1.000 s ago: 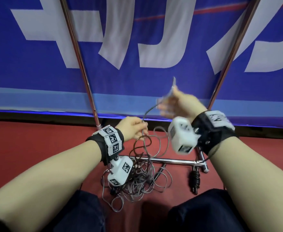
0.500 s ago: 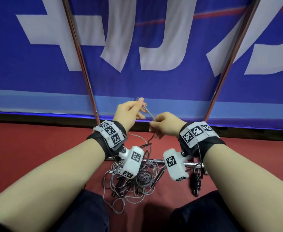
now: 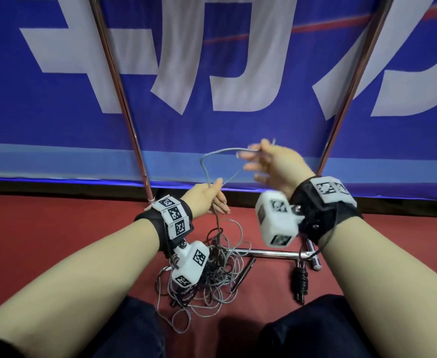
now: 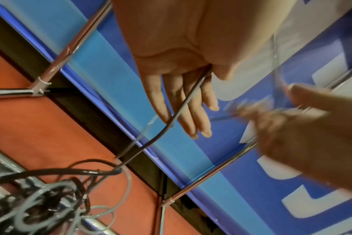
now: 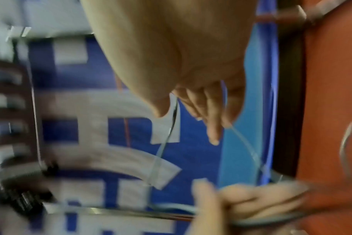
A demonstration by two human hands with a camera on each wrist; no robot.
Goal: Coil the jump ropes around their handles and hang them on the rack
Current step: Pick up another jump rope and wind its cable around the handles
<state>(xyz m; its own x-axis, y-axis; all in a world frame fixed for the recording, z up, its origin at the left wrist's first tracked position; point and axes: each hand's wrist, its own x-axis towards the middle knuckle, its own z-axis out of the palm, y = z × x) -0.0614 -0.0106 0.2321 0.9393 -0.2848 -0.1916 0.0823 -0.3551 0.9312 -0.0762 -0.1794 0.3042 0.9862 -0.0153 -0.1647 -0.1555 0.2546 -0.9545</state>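
while the left hand (image 3: pixel 207 200) pinches the grey rope (image 3: pixel 207 161) and the right hand (image 3: pixel 271 164), blurred, holds its loop, step looks like untangling from the floor pile (image 3: pixel 212 275) beside the rack (image 3: pixel 269 253). next: find a handle. half a second ago the hands were together; now apart.

Floor: red matting (image 3: pixel 57 241), filling the lower half of the head view, meeting a dark strip under the blue banner.
Rope heap: tangled grey and dark jump ropes (image 3: pixel 212 275) lying low centre, loops spilling toward the bottom edge (strands too knotted to count).
Rack base: chrome bar (image 3: pixel 271 253) lying across the floor right of the heap, some loops draped over its left end.
Coiled rope: a dark wound bundle (image 3: pixel 300 280) lying just below the bar's right end.
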